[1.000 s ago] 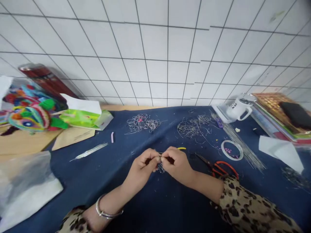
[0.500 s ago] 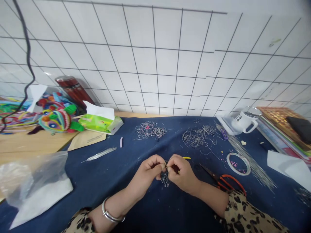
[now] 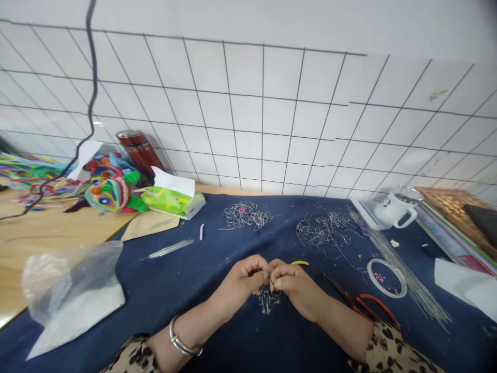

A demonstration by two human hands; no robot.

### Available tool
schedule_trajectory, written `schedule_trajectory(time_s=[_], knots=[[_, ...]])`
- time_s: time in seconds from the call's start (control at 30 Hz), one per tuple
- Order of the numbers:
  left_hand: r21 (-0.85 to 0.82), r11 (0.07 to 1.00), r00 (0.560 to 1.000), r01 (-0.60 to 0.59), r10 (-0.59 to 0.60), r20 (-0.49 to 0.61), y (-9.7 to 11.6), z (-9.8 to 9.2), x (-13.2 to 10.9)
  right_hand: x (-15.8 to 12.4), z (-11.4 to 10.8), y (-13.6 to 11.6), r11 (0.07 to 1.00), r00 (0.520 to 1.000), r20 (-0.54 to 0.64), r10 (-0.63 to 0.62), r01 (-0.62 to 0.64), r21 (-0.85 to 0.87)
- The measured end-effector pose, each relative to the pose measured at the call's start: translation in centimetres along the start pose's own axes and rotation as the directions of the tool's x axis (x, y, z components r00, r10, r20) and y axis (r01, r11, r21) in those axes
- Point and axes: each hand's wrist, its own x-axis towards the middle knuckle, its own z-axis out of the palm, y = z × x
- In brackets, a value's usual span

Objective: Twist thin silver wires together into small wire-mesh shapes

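Note:
My left hand (image 3: 248, 277) and my right hand (image 3: 293, 282) meet fingertip to fingertip over the dark blue cloth (image 3: 217, 269). Both are closed in a pinch on a small tangle of thin silver wire (image 3: 267, 299), which hangs just below the fingers. A silver bangle (image 3: 182, 344) sits on my left wrist. A short yellow piece (image 3: 300, 263) lies right behind my right hand. Red-handled scissors (image 3: 367, 305) lie beside my right forearm.
Two heaps of loose wire (image 3: 246, 216) (image 3: 322, 228) lie farther back. A tape ring (image 3: 386, 277), a bundle of straight wires (image 3: 407, 274) and a white mug (image 3: 396, 210) are at right. A clear plastic bag (image 3: 70, 290), tissue pack (image 3: 171, 199) and colourful craft (image 3: 108, 189) are at left.
The camera has tilted upward, so everything sits lower in view. My hands stay pinched together on the wire tangle, with only small finger movement.

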Motion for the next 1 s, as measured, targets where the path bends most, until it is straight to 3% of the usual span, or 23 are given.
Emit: schedule_trajectory(time_s=[0.17, 0.23, 0.4, 0.5, 0.63, 0.73, 0.83, 1.0], knots=[[0.384, 0.907, 0.985, -0.173, 0.171, 0.039, 0.6, -0.3, -0.5, 0.0, -0.8, -0.8, 0.94, 0.991, 0.117, 0.071, -0.027, -0.341], [0.435, 0.876, 0.977, -0.207, 0.206, 0.05, 0.7, -0.3, -0.5, 0.0, -1.0, -0.9, 0.932, 0.983, 0.155, 0.095, -0.033, -0.361], [0.118, 0.991, 0.996, -0.062, 0.053, 0.074, 0.5, -0.3, -0.4, -0.1, -0.6, -0.8, 0.992, 0.964, 0.266, 0.019, 0.014, -0.124], [-0.061, 0.998, 0.998, 0.016, -0.012, 0.063, 0.1, -0.3, -0.3, -0.2, -0.2, -0.8, 0.99, 0.964, 0.256, -0.074, 0.102, -0.099], [-0.214, 0.975, 0.998, 0.06, -0.052, 0.045, -0.4, -0.5, -0.1, -0.5, -0.3, -0.5, 0.949, 0.976, 0.164, -0.145, 0.184, -0.256], [-0.303, 0.947, 0.994, 0.104, -0.093, 0.05, -0.6, -0.5, 0.1, -0.6, -0.1, -0.5, 0.869, 0.971, 0.044, -0.237, 0.232, -0.438], [-0.377, 0.916, 0.991, 0.137, -0.127, 0.053, -0.8, -0.2, 0.3, -0.7, 0.5, -0.5, 0.778, 0.939, -0.058, -0.34, 0.246, -0.577], [-0.422, 0.897, 0.992, 0.13, -0.119, 0.052, -0.9, 0.4, -0.1, -0.8, 1.1, 0.1, 0.62, 0.867, -0.064, -0.494, 0.3, -0.725]])
